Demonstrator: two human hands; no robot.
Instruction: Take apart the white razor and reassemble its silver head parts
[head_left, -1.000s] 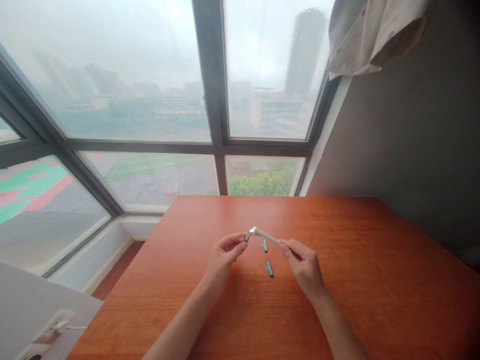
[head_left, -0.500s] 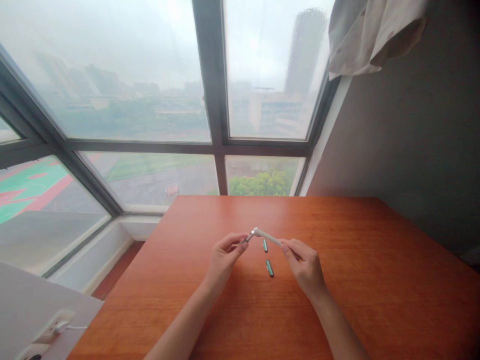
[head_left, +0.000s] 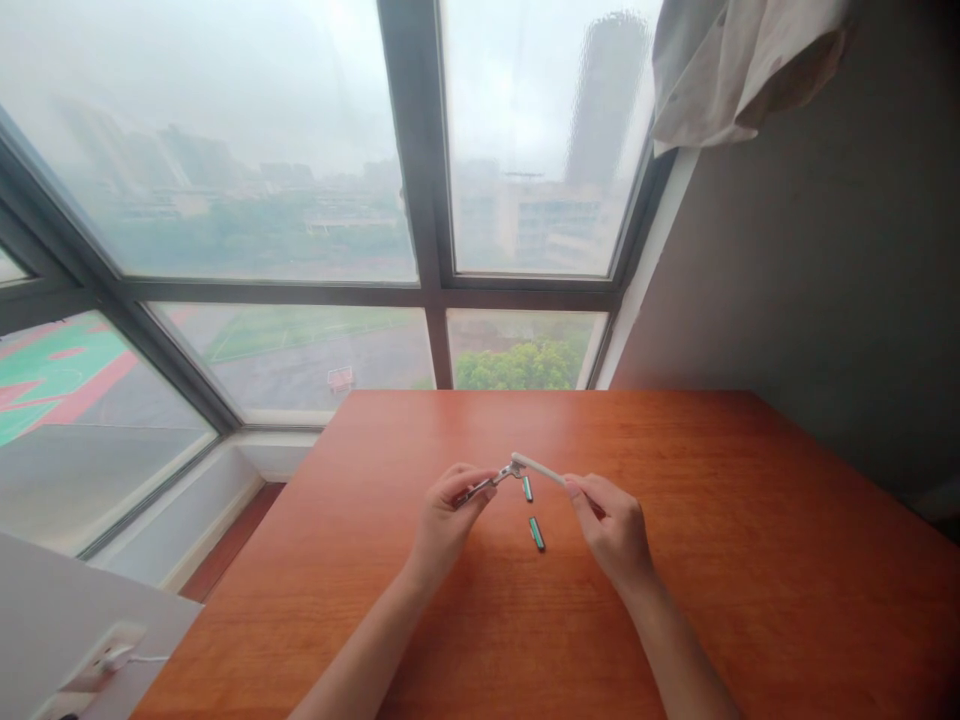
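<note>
Between the thumb and fingers of my left hand (head_left: pixel 448 510) is a silver razor handle (head_left: pixel 504 474), its neck pointing up and to the right. My right hand (head_left: pixel 611 520) pinches a slim white stick (head_left: pixel 541 468) shaped like a toothbrush; whether it has bristles is too small to tell. Its far tip meets the head end of the razor handle, above the table. Below and between my hands, two razor cartridges with green faces lie on the wood: a farther cartridge (head_left: pixel 527 489) and a nearer cartridge (head_left: pixel 536 534).
A reddish-brown wooden table (head_left: pixel 360 620) spreads under my hands. Large windows with a grey frame (head_left: pixel 431 240) rise behind it. At the lower left a wall socket (head_left: pixel 101 665) has a white plug and cable. Pale cloth (head_left: pixel 735 80) hangs at the upper right.
The razor handle has shifted slightly to the right and more of it shows past my left fingers. The white stick's tip has moved a little up and right along it.
</note>
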